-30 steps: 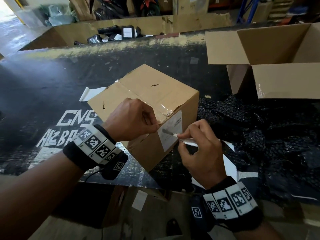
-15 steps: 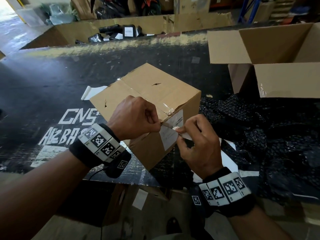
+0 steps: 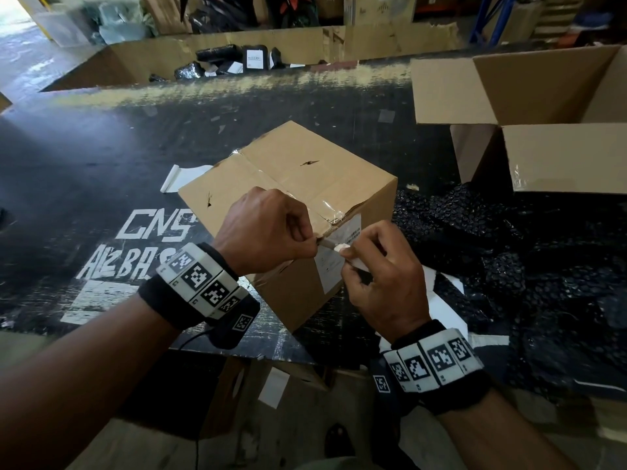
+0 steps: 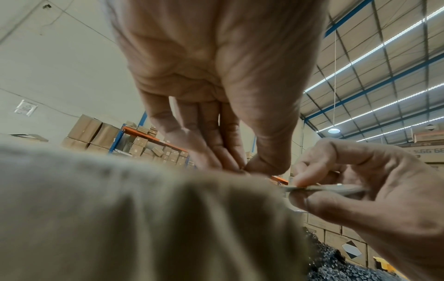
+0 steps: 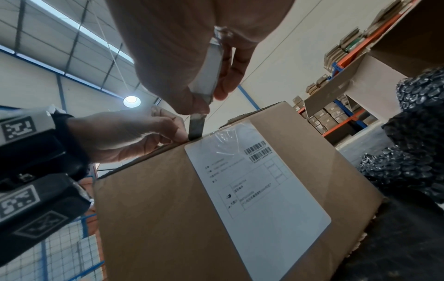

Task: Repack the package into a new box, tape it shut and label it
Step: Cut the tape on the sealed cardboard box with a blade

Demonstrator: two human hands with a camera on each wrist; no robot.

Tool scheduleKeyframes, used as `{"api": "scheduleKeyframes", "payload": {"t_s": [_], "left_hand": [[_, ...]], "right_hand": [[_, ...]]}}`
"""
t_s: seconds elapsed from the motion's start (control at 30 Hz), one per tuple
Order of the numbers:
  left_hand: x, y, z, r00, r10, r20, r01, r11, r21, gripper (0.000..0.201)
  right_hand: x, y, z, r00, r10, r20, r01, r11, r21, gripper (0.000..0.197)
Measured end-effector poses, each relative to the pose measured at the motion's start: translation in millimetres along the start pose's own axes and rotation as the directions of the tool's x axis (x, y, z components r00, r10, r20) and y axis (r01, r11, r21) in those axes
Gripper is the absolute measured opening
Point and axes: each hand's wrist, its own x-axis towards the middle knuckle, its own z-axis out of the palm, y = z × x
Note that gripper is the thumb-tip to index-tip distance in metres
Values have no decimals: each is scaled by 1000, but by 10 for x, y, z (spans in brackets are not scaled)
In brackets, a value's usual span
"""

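A taped brown cardboard box (image 3: 288, 171) stands on the black table, a white shipping label (image 3: 334, 266) on its near right side. My left hand (image 3: 305, 237) pinches the box's top edge just above the label, its fingers curled. My right hand (image 3: 353, 257) grips a slim metal box cutter (image 5: 207, 72). The cutter's blade (image 5: 195, 129) touches the top edge right beside my left fingertips (image 5: 177, 136), at the clear tape over the label (image 5: 257, 182). The left wrist view shows the box top (image 4: 120, 209) blurred and close.
An open empty cardboard box (image 3: 559, 157) stands at the back right. Black bubble wrap (image 3: 492, 249) is heaped right of the taped box. A white paper strip (image 3: 179, 176) lies left of it. A long cardboard bin (image 3: 135, 59) with black parcels runs behind the table (image 3: 101, 147).
My right hand has moved up and left, carrying the blade from the label's face to the box's top edge beside my left fingers. The left hand and the box have stayed put.
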Motion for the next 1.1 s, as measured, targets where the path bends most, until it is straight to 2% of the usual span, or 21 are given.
{"api": "scheduleKeyframes", "payload": {"t_s": [0.17,0.27,0.4,0.5,0.6,0.67,0.77,0.87,1.0,1.1], "left_hand": [[-16,10,0,1000,-5,-23,5,1000,-13,13],[-15,-1,-48,998,-28,-52,27,999,-21,14],[-66,22,-27,999,7,-49,-6,1000,26,12],[-148,19,53,999,22,-32,-21,999,28,10],[-302,-28,171,999,35,-32,-32,997,66,36],[-423,-49,258,997,40,-68,-34,995,92,44],[-552,-74,355,991,54,-123,-41,993,107,43],[-600,-89,387,983,82,-167,-68,993,92,41],[-612,-149,342,981,83,-174,-72,995,70,40],[-635,-387,241,987,40,-153,-41,999,-2,42]], "right_hand": [[91,31,87,999,-50,12,51,998,-48,12],[152,75,112,1000,-30,0,30,997,-72,13],[179,152,47,1000,-3,14,4,994,-106,14],[164,238,-90,992,128,14,-126,987,-102,14],[240,382,-200,953,299,-43,-298,954,32,13],[380,492,-207,934,357,-35,-350,928,128,14],[633,602,-143,924,374,82,-382,905,187,16],[724,667,-64,889,423,178,-456,859,235,16],[649,609,-72,883,437,171,-467,851,239,16],[491,446,-122,894,427,134,-446,868,216,19]]}}
